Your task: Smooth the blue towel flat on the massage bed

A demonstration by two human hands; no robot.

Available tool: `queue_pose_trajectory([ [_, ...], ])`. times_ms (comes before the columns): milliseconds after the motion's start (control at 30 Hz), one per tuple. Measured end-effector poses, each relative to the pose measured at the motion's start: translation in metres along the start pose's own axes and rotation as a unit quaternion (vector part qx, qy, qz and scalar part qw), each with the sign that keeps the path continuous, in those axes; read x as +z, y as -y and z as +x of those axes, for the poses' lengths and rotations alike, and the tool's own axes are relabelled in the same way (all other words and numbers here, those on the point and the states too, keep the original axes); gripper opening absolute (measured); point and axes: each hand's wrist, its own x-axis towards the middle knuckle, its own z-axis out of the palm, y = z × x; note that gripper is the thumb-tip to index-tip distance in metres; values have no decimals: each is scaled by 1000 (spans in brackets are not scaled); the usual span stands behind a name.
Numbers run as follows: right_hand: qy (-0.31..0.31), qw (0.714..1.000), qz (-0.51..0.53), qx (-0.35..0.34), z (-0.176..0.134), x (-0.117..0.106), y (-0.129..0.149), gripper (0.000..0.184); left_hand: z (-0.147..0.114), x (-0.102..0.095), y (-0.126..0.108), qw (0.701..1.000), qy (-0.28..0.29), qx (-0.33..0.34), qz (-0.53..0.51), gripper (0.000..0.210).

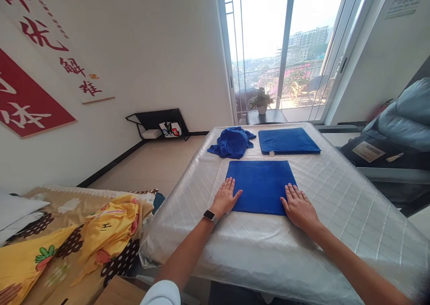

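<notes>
A person stood at a wide surface (339,193) with a silvery quilted cover, both arms stretched forward. A folded blue cloth (260,186) lay nearest, a flat, neat rectangle with its near edge toward the person. The left hand (224,199), a watch (210,216) on its wrist, rested palm down across the cloth's left edge; the right hand (300,208) lay the same way across the right edge. On both, the fingers were stretched out, slightly apart and wrapped around nothing; the thumbs pointed inward over the blue fabric.

From where I stood, the step in hand looked like pressing the sides flat and square. Doing it well, I judged, called for light, equal pressure from both palms, with each edge drawn outward only a little, since soft fabric can slide on a slick cover, and a harder push from one side could skew the layers.

Just beyond, on the right, lay another folded blue cloth (289,140), a useful guide for shape. Beside it, to the left, sat a crumpled blue cloth (232,142), loosely heaped and apart from the hands.
</notes>
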Motion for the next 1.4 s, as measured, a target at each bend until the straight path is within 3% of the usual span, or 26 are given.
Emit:
queue_pose_trajectory([
  [133, 44, 999, 27, 7, -28, 4, -1, 69, 0, -4, 1, 1000, 1, -5, 16, 76],
  [233, 47, 998, 37, 13, -30, 4, -2, 69, -1, -11, -14, 999, -16, 3, 31, 72],
  [333, 38, 998, 48, 12, -27, 6, -2, 69, -4, -14, -54, 997, -19, 70, 16, 69],
  [500, 21, 999, 36, 2, -28, 11, -4, 66, -2, -4, -139, 964, -4, 265, -17, 72],
  [600, 14, 1000, 26, -7, -30, 12, -5, 64, 4, 3, -156, 956, 19, 291, -27, 72],
  [700, 15, 1000, 27, 3, -30, 10, -4, 65, 2, 3, -136, 964, 31, 264, -23, 69],
  [867, 27, 999, 35, 14, -29, 8, -2, 67, -24, -13, -64, 978, 64, 197, -4, 64],
  [1000, 24, 999, 47, 10, -29, 12, -5, 68, -55, -22, -19, 992, 73, 98, 12, 65],
  [1100, 18, 999, 51, 9, -28, 16, -8, 69, -71, -21, -8, 996, 56, 69, 14, 64],
  [1400, 31, 999, 23, 7, -26, 17, -11, 68, -78, -23, -15, 997, 5, 71, 0, 54],
])
